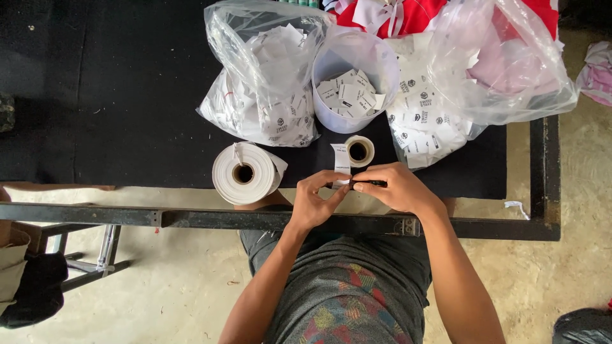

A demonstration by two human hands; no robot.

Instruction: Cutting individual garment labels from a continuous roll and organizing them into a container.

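Far to my left the black desk (95, 95) lies bare of my work, and below it a metal stool frame (95, 258) stands on the floor. Next comes the big roll of white label tape (245, 173), lying on its side near the desk's front edge, with a clear bag of loose cut labels (264, 83) behind it. My left hand (315, 204) is pinched on the lower end of the white label strip (341, 162), thumb and fingers closed on it. The strip runs up from my hands to the small roll (359, 151) just behind them. My right hand (398, 188) is closed around a dark, slim tool at the strip; I cannot tell what it is. To work this well, I judge I should keep the strip taut and flat between both hands and square at the break between labels. Behind the small roll sits a white tub (376, 57) holding cut labels, and to its right a second clear bag (497, 64) with more labels spilling beneath it.
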